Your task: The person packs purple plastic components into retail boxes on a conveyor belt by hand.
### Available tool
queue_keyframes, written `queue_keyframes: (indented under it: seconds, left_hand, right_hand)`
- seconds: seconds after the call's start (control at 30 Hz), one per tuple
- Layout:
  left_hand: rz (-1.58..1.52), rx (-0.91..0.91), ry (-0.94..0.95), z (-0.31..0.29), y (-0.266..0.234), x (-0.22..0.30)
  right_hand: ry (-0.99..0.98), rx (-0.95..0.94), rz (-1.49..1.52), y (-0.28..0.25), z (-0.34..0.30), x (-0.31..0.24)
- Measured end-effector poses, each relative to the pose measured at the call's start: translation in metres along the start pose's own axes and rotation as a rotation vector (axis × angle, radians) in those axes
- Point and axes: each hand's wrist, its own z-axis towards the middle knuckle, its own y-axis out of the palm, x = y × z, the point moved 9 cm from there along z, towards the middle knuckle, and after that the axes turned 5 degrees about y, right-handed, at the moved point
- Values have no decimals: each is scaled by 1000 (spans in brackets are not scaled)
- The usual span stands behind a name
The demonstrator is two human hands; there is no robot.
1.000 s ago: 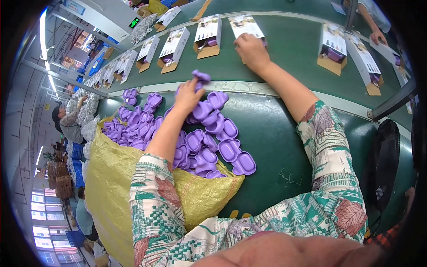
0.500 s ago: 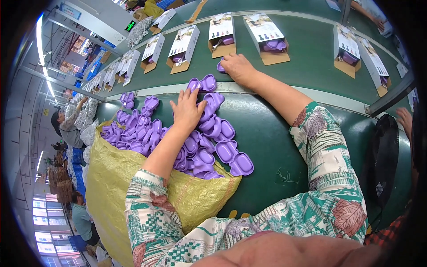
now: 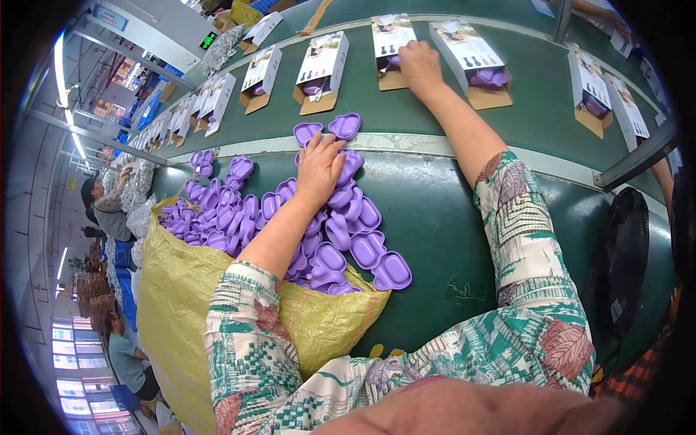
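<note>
Purple moulded dish (image 3: pixel 392 64) sits at the open mouth of the printed carton (image 3: pixel 392 33); best ease it in squarely. Your right hand (image 3: pixel 420 65) covers it, grip unclear; your left hand (image 3: pixel 320 168), fingers apart, rests over loose dishes (image 3: pixel 392 270).

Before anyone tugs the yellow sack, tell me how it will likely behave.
The yellow sack will probably fold rather than hold shape, since its sides are creased and slack. Its sheen suggests a slippery surface. Purple pieces lie heaped at its open mouth, so a tug might shift some.
</note>
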Motion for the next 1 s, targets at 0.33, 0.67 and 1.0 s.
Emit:
queue_keyframes:
  seconds: [0.33,0.67,1.0]
  left_hand:
    - [97,151,-193,-4,-8,-28]
    - [85,194,-147,-4,-8,-39]
    - [19,254,-205,-8,-13,-44]
  right_hand:
    - [-424,-642,535,-2,-73,-119]
    - [-529,-472,296,-14,-82,-112]
    - [-289,-136,83,-30,-40,-48]
